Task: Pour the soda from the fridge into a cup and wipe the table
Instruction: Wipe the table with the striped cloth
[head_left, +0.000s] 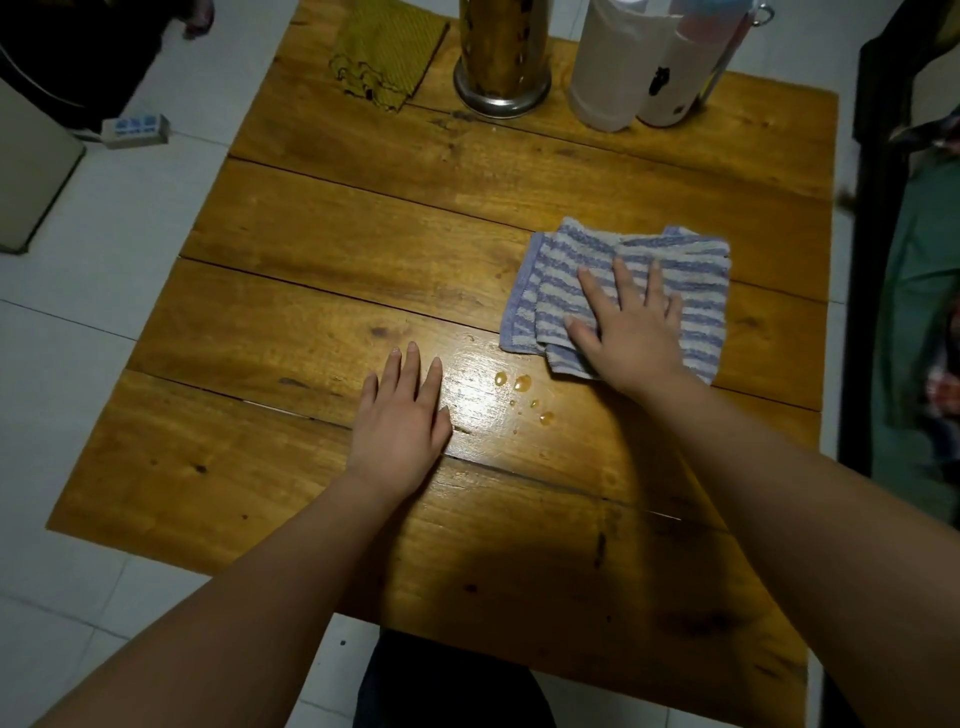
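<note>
Right hand (631, 332) presses flat, fingers spread, on the folded blue-and-grey striped cloth (670, 291) on the wooden plank worktop (363, 249). Left hand (400, 415) rests flat, holding nothing, left of amber droplets (522, 383) beside the cloth.

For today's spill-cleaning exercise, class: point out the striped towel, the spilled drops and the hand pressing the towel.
striped towel (696, 291): head view, bare right part of the cloth.
spilled drops (522, 383): head view, largest drop.
right hand (631, 332): head view, back of the hand.

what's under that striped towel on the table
The striped towel lies flat on the wooden table, pressed by the right hand. Whatever it covers is hidden; droplets sit beside it.
</note>
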